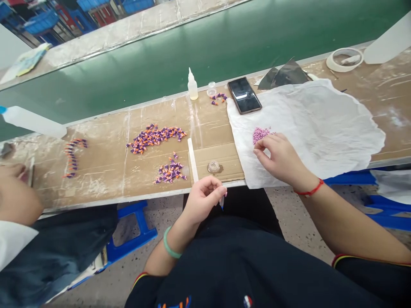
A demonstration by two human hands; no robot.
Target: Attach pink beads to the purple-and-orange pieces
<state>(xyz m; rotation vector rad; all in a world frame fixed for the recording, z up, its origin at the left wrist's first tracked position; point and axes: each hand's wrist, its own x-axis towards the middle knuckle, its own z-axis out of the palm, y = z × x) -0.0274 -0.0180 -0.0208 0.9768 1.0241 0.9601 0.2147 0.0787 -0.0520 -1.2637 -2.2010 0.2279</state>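
Note:
My left hand [205, 197] is closed at the table's front edge. Its thumb and forefinger pinch a small piece with a dark blue tip [222, 205] and a pinkish spot; its exact kind does not show. My right hand [278, 157] is over the white cloth [334, 124], fingertips pinched together beside a pile of tiny pink pieces [260, 134]. Whatever is between those fingertips is too small to make out. Between the hands, a small clear round dish [213, 167] sits on a cardboard sheet [221, 155], with a white strip [192, 159] along its left side.
Purple-and-orange pieces lie in a large pile [154, 137] and a smaller one [169, 172]. A dropper bottle [192, 85], a phone [244, 95] and a tape roll [344, 60] line the back. At left, a co-worker's arm [19, 192] rests near a curved row of pieces [72, 158].

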